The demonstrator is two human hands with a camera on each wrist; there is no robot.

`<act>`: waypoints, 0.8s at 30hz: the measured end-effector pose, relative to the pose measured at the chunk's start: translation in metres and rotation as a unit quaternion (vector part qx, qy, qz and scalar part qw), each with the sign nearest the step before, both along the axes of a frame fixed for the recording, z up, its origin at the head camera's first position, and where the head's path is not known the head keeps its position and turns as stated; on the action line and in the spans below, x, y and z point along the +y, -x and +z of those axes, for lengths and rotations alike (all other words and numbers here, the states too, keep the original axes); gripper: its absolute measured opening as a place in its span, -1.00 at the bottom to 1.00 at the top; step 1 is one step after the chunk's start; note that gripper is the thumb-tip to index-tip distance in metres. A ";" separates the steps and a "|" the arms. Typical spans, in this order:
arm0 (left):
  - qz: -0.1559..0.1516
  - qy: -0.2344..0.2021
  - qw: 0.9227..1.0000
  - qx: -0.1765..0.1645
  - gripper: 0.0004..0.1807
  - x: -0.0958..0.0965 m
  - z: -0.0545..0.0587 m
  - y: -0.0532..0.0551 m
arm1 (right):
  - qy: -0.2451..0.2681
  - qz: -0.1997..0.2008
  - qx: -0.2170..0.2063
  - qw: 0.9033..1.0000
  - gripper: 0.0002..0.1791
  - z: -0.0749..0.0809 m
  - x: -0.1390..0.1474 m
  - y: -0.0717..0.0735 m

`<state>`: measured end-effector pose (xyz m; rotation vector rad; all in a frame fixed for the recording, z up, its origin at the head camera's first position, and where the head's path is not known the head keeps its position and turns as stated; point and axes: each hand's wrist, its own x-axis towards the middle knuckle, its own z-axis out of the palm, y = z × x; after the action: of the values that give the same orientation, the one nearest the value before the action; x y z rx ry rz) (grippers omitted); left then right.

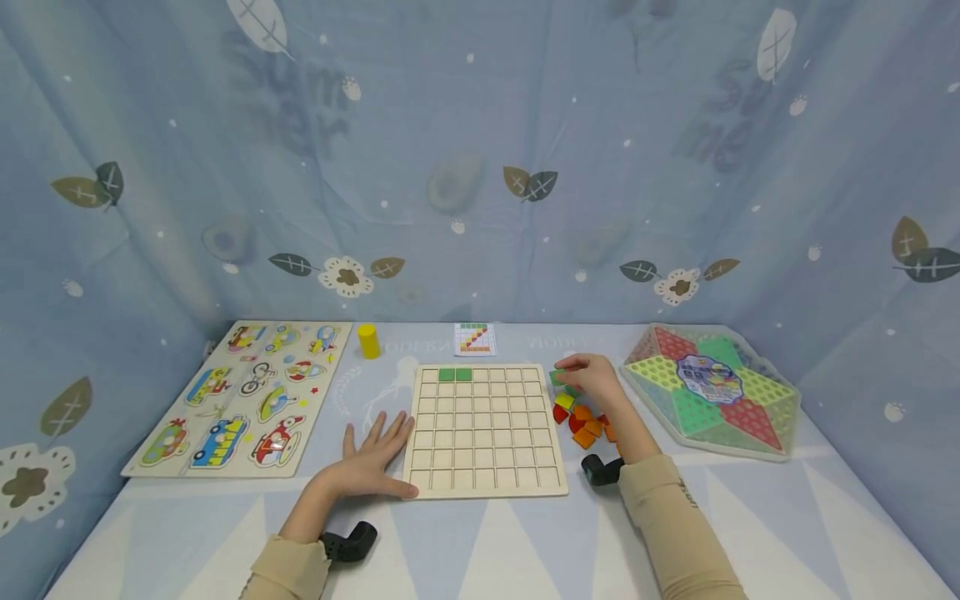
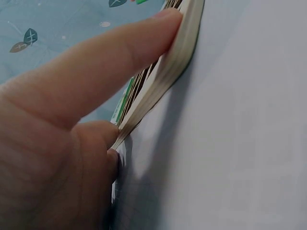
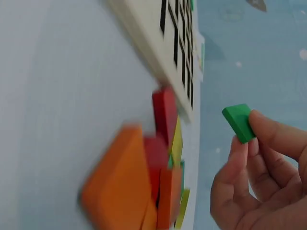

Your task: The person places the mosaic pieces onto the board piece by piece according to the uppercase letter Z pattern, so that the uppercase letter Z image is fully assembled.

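Right hand (image 1: 596, 379) pinches a green tile (image 3: 237, 122) beside a wooden grid board (image 1: 483, 457)
Head view: two green squares (image 1: 447, 375) lie in the board's top row; left hand (image 1: 367, 467) spreads at its left edge; tile is near loose pieces (image 1: 584, 437); left wrist view: thumb touches the board's edge; right wrist view: tile is held narrowly between thumb and fingertips

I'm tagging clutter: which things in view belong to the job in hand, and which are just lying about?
Job in hand:
green tile, pinched by the right hand
grid board, touched by the left hand
two green tiles in its top row
loose tiles beside it
pattern card behind it, likely the guide

Apparently just lying about:
vehicle puzzle
yellow cylinder
hexagonal box
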<state>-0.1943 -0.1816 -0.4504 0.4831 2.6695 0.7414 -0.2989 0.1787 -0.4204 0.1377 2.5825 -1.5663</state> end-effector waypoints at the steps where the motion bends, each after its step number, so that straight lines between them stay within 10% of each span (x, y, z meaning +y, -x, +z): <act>1: 0.000 0.000 1.000 0.000 0.22 0.000 0.000 0.000 | 0.006 0.002 -0.001 1.000 -0.71 0.001 -0.005 0.001; 13: -0.002 0.002 1.000 0.003 0.23 0.001 -0.001 0.001 | 0.050 0.051 0.012 0.997 -0.79 -0.003 -0.075 0.018; 24: -0.001 0.004 1.000 0.003 0.22 0.001 -0.001 0.001 | -0.018 0.069 0.011 0.997 -0.90 -0.011 -0.107 0.037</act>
<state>-0.1950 -0.1811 -0.4511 0.4867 2.6750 0.7308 -0.3362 0.0714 -0.4314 -0.0541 2.5766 -1.4819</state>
